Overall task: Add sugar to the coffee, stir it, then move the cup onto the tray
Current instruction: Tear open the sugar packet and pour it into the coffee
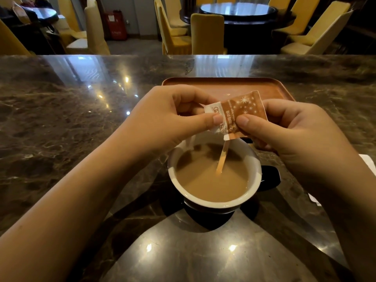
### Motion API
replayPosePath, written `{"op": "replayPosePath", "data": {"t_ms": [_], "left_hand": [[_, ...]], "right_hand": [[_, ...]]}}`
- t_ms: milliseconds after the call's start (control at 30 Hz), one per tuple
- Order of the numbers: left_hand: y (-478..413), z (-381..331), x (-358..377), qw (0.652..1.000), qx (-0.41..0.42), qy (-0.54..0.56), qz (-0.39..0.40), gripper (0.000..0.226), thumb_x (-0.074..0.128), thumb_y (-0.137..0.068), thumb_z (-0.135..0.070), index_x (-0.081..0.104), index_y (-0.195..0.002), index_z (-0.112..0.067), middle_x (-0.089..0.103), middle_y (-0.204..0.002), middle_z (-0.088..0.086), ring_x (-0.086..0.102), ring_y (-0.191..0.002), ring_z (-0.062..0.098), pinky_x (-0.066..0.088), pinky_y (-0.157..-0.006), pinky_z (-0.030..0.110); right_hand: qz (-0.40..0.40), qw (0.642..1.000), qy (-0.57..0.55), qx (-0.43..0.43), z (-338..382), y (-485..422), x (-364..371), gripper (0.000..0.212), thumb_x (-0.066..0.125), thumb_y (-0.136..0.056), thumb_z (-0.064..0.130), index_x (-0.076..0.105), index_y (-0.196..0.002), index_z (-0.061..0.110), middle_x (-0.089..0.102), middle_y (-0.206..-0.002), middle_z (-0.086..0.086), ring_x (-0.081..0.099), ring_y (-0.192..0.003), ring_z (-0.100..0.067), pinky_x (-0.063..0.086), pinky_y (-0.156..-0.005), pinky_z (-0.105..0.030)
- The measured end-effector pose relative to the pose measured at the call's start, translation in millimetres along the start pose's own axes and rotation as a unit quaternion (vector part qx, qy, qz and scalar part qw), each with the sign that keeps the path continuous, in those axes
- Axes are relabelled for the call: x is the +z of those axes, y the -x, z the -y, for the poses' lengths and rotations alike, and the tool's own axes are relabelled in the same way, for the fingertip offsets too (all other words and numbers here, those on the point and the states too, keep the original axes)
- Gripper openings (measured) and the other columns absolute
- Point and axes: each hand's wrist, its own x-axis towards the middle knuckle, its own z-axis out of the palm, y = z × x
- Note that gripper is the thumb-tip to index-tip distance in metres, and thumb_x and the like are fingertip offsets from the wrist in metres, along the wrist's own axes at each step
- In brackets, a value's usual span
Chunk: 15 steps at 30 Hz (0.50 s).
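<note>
While the stirrer [222,157] waits in the cup [213,174], my hands pinch the sachet [238,112] above it, ready to tear.

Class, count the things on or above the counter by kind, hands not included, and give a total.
Cup of coffee: 1
Stir stick: 1
Sugar packet: 1
Tray: 1
White paper scraps: 2
Total: 6

Brown sugar packet [241,112] above coffee cup [213,202]
</note>
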Motion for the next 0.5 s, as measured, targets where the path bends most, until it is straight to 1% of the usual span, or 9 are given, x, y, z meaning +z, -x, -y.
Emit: {"op": "replayPosePath", "data": {"t_ms": [67,200,267,300,333,400,500], "left_hand": [[-0.5,-0.8,0.5,1.0,-0.004,0.006,0.005,0.019,0.068,-0.072,-0.022,0.068,-0.091,-0.02,0.074,-0.083,0.0,0.069,-0.074,0.007,0.053,-0.067,0.014],[-4.4,-6.7,3.2,1.0,0.006,-0.001,-0.012,0.016,0.067,-0.075,-0.019,0.067,-0.09,-0.019,0.073,-0.082,0.001,0.068,-0.076,0.007,0.053,-0.072,0.015],[-6.3,-13.2,2.9,0.999,0.018,-0.024,-0.012,0.014,0.065,-0.077,-0.019,0.066,-0.091,-0.02,0.072,-0.082,-0.002,0.067,-0.077,0.004,0.052,-0.071,0.012],[-7.0,-17.3,2.1,0.999,0.024,-0.038,-0.008,0.014,0.063,-0.079,-0.019,0.066,-0.092,-0.02,0.071,-0.083,-0.004,0.066,-0.077,0.004,0.051,-0.07,0.011],[-7.8,-21.2,1.1,0.998,0.028,-0.053,-0.003,0.013,0.063,-0.08,-0.02,0.066,-0.092,-0.02,0.071,-0.083,-0.004,0.065,-0.077,0.003,0.05,-0.069,0.01],[-9.8,-28.9,-1.7,0.995,0.038,-0.089,0.008,0.014,0.062,-0.081,-0.021,0.065,-0.094,-0.02,0.07,-0.083,-0.005,0.063,-0.075,0.002,0.049,-0.066,0.008],[-13.0,-40.9,-6.0,0.988,0.05,-0.147,0.02,0.016,0.061,-0.081,-0.024,0.065,-0.097,-0.022,0.068,-0.084,-0.006,0.06,-0.076,0.004,0.048,-0.067,0.01]], "right_hand": [[-0.003,1.0,-0.024,0.011,-1.1,-0.5,-1.2,0.012,0.062,-0.076,0.023,0.07,-0.084,0.02,0.075,-0.078,0.015,0.066,-0.065,0.004,0.046,-0.053,-0.006],[-0.006,0.999,-0.039,0.016,-2.3,-1.3,-4.2,0.011,0.062,-0.078,0.023,0.069,-0.085,0.022,0.075,-0.076,0.01,0.067,-0.065,0.0,0.051,-0.056,-0.01],[-0.007,0.999,-0.045,0.007,0.1,-0.3,-6.4,0.011,0.062,-0.078,0.021,0.069,-0.086,0.022,0.074,-0.071,0.012,0.066,-0.062,0.002,0.048,-0.054,-0.008],[-0.006,0.999,-0.042,0.0,2.2,0.2,-7.5,0.012,0.062,-0.077,0.022,0.07,-0.087,0.023,0.075,-0.074,0.013,0.067,-0.066,0.002,0.048,-0.056,-0.008],[-0.006,0.999,-0.033,-0.007,3.7,0.4,-8.7,0.014,0.063,-0.076,0.025,0.07,-0.088,0.024,0.075,-0.079,0.012,0.069,-0.072,0.0,0.05,-0.06,-0.01],[-0.008,1.0,-0.016,-0.02,8.1,0.5,-11.3,0.018,0.063,-0.074,0.029,0.07,-0.09,0.024,0.075,-0.086,0.007,0.07,-0.08,-0.008,0.055,-0.068,-0.02],[-0.016,0.999,-0.017,-0.041,18.5,0.8,-14.9,0.022,0.063,-0.072,0.033,0.069,-0.091,0.022,0.074,-0.087,0.0,0.07,-0.08,-0.014,0.057,-0.07,-0.026]]}}
